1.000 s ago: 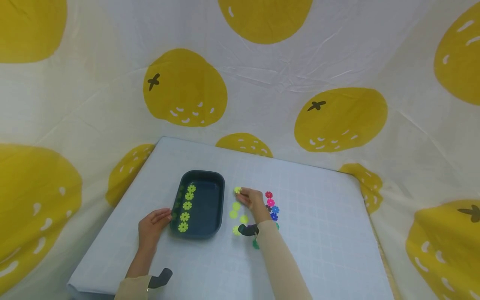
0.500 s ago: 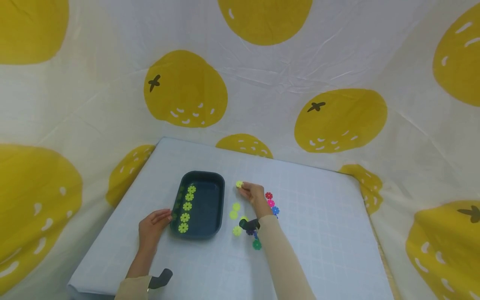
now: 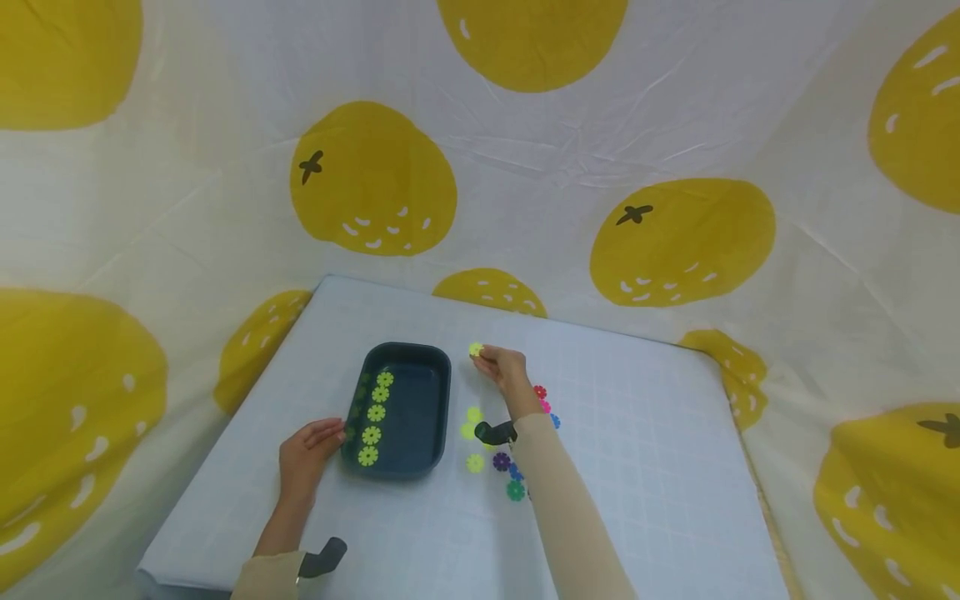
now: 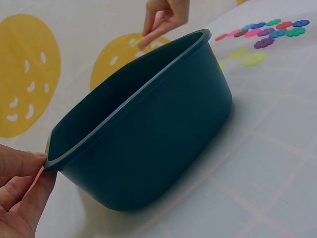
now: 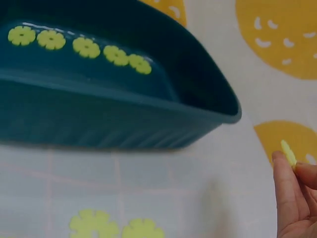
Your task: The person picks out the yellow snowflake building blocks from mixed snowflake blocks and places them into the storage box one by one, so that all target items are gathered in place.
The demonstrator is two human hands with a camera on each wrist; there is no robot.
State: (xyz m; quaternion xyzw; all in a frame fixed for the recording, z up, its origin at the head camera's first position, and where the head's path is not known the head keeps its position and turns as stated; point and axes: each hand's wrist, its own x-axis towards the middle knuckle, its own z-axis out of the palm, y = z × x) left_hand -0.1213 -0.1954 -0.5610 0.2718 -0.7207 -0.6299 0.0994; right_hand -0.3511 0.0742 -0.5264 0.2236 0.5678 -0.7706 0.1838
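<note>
The right hand [image 3: 504, 365] pinched a yellow-green flower [image 5: 288, 153] between thumb and fingertip, with only the flower's thickness between them. The left hand [image 3: 306, 454] had the rim of the dark tray [image 3: 412, 408] nipped between thumb and fingers, on the tray's left side. From the right fingers, the tray lay just to the left and nearer the person. Inside it, a row of five yellow-green flowers [image 3: 376, 413] ran along the side beside the left fingers. Nearer the person than the right fingers, loose yellow-green flowers [image 3: 475, 463] and mixed coloured flowers [image 3: 501, 461] lay on the table [image 3: 675, 467], some hidden by the right sleeve [image 3: 570, 508].
</note>
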